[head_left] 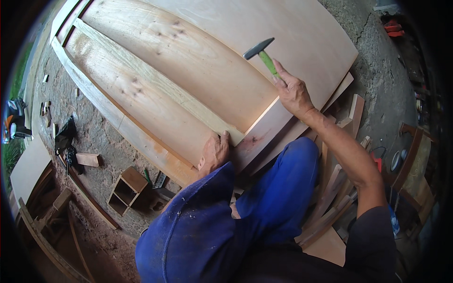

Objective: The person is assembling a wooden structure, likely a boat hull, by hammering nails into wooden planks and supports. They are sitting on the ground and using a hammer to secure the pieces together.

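Note:
In my right hand (295, 96) is a hammer (267, 62) with a green handle and a dark metal head, raised above a large wooden panel frame. My fingers are wrapped round the handle. Low on the frame, my left hand (215, 152) grips the near end of a pale wooden slat (158, 86), with its thumb on top. This slat runs lengthwise over a thin plywood sheet (165, 42). A curved side rail (120, 120) borders the sheet on the left, and a thick end rail (264, 127) crosses the near end. No nail is visible at my fingertips.
A small open wooden box (128, 188) stands on the rough ground at the left. Curved wooden pieces (330, 193) lie stacked by my right knee. A dark plastic bag (66, 137) and wood offcuts are scattered at the left. Another wooden frame (420, 165) is at the right.

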### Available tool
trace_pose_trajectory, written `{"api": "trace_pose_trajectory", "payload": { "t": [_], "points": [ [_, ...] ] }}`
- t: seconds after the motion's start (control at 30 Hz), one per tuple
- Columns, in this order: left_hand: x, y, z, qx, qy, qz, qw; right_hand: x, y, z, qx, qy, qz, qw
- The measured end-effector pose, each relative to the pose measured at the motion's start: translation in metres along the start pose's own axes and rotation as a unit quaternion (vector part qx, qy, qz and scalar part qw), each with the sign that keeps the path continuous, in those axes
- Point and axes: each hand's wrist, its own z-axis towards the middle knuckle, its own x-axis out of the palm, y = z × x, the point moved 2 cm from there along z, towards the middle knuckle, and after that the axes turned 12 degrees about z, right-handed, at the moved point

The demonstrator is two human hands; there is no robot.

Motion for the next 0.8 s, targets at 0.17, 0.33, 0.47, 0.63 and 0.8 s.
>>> {"api": "trace_pose_trajectory", "payload": {
  "t": [0.17, 0.33, 0.47, 0.63, 0.8],
  "points": [
    [-0.001, 0.007, -0.001, -0.003, -0.015, -0.011, 1.0, -0.002, 0.019, 0.012, -0.051, 0.199, -0.177, 0.963],
    [-0.003, -0.01, -0.008, -0.011, 0.004, 0.001, 1.0, 0.006, 0.011, -0.011, 0.015, 0.058, -0.06, 0.996],
    [-0.003, 0.004, -0.002, 0.066, -0.028, -0.042, 0.997, -0.005, 0.012, -0.029, 0.005, 0.153, -0.105, 0.983],
    [-0.035, 0.002, -0.003, 0.106, -0.041, -0.066, 0.991, 0.027, 0.047, -0.057, -0.106, -0.095, 0.027, 0.989],
    [-0.093, -0.073, -0.024, 0.152, 0.109, -0.407, 0.894, 0.087, 0.114, -0.055, -0.194, -0.147, 0.204, 0.948]
  ]
}}
